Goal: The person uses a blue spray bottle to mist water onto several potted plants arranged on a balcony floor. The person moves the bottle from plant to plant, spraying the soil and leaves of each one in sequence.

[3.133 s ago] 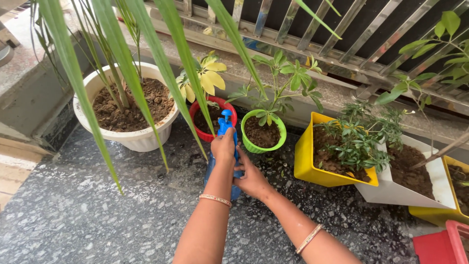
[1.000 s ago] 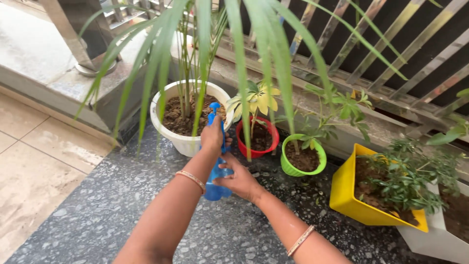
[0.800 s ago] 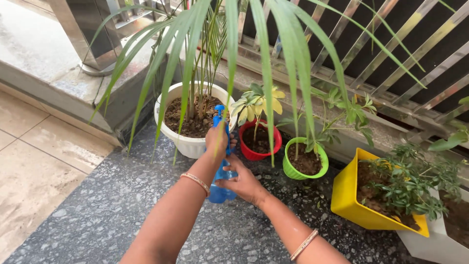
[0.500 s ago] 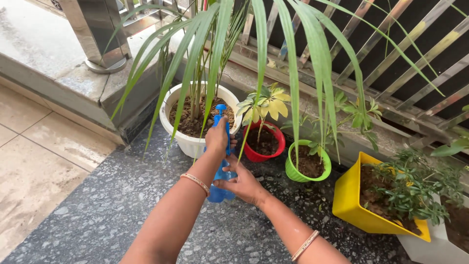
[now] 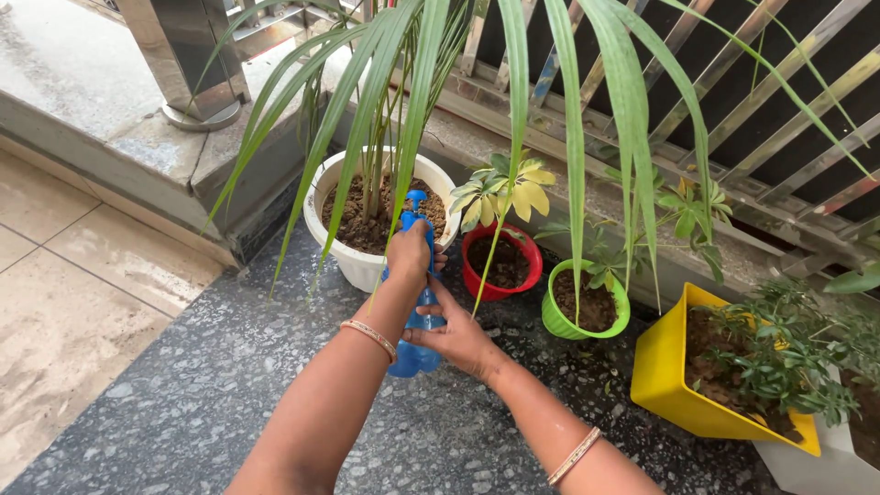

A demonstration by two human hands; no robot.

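Speckled grey stone floor [image 5: 229, 385] runs along a metal railing [image 5: 752, 101], and a row of potted plants lines its foot, close to the open air. Two bare arms reach down into the middle of it, both on a blue spray bottle [image 5: 414, 344] held upright over the floor just in front of the pots.

Up top, the left hand [image 5: 409, 249] is wrapped closed around the bottle's pump head, fingers curled over it, a bangle on the wrist. That grip puts the nozzle level with the rim of the big white pot [image 5: 353, 261], pointing toward the soil and the stems of the tall palm [image 5: 385, 101] whose long leaves hang right across the view.

Lower down, the right hand [image 5: 456, 337] is clasped around the bottle's body from the side, thumb across the front, steadying it from below. One hand on the head, one on the body: the bottle stays plumb and does not wobble.

Just right of the white pot sits a red pot [image 5: 477, 284] with a yellow-green leafy plant, then a green pot [image 5: 559, 323] with a thin shrub, both near the bottle but not touching it. Farther right, well apart, a yellow planter [image 5: 665, 385] leans against a white one [image 5: 811, 467], bushy foliage spilling over both.
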